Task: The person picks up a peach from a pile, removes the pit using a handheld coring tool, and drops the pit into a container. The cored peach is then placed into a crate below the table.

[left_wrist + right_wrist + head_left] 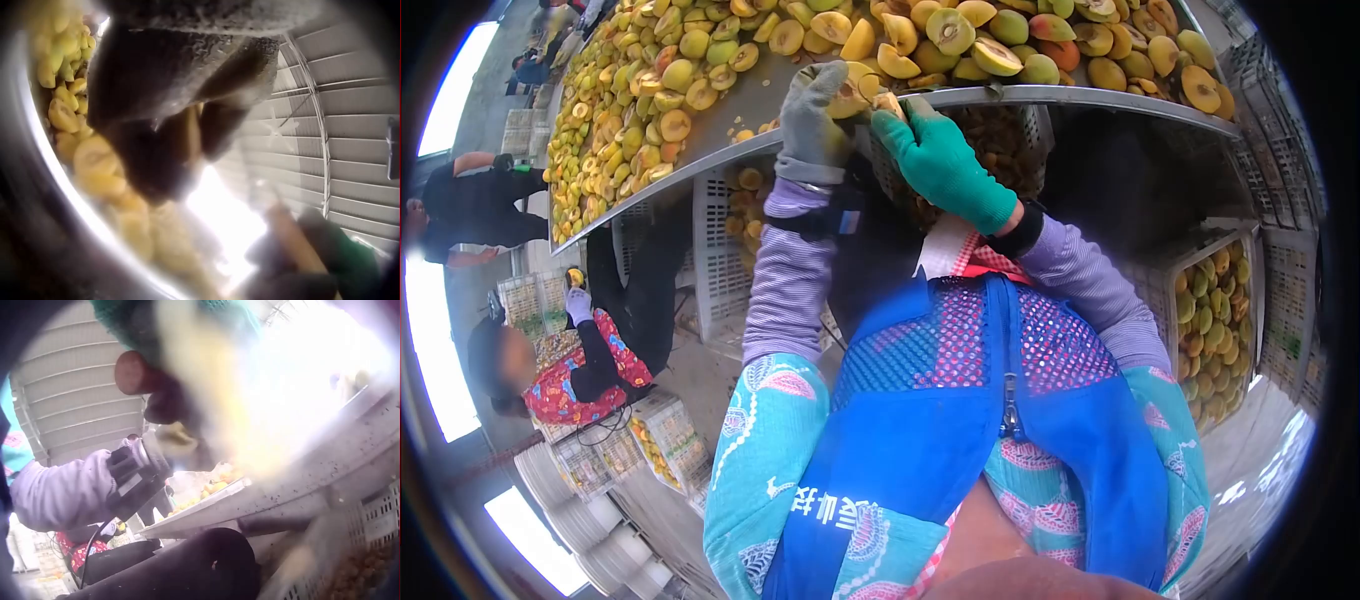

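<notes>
My left hand (815,110), in a grey glove, grips a yellow fruit half (850,92) at the rim of the metal table (1060,97). My right hand (930,150), in a green glove, is curled round a small wooden-handled tool whose tip meets the fruit. In the left wrist view the grey glove (181,81) fills the top, with the tool handle (294,240) and the green glove (350,262) blurred at lower right. In the right wrist view the round handle end (134,372) shows beside the blurred yellow fruit (187,394). The tool's blade is hidden.
Halved yellow-green fruit (650,90) covers the table. White plastic crates (720,260) stand under it, and a crate of fruit (1215,330) stands at the right. Two other people (580,370) (475,205) work at the left, near stacked crates (670,440).
</notes>
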`<control>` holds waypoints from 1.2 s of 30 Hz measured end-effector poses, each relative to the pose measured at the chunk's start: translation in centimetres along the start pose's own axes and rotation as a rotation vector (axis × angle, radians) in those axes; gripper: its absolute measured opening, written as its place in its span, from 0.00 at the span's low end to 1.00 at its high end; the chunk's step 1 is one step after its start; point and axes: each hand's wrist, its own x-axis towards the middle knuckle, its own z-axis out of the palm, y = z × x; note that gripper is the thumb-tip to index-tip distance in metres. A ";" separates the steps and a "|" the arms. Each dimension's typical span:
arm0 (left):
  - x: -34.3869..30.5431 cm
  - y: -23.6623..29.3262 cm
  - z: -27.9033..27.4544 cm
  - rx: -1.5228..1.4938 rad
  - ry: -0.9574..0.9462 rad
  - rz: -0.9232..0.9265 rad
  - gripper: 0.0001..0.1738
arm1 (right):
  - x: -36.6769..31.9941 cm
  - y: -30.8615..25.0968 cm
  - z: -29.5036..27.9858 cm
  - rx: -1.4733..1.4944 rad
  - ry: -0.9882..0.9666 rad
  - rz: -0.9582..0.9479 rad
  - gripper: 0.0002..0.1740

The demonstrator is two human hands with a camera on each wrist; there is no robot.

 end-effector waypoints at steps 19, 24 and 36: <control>0.2 6.4 1.8 -1.255 0.003 -0.668 0.20 | -2.4 0.1 -0.1 0.014 0.077 -0.042 0.20; 0.2 7.2 3.3 -1.148 0.175 -0.554 0.19 | -2.6 -2.9 -1.0 0.371 -0.115 0.324 0.21; 0.7 8.1 2.8 -1.152 0.165 -0.530 0.19 | -3.2 -1.7 0.4 0.198 0.141 0.005 0.20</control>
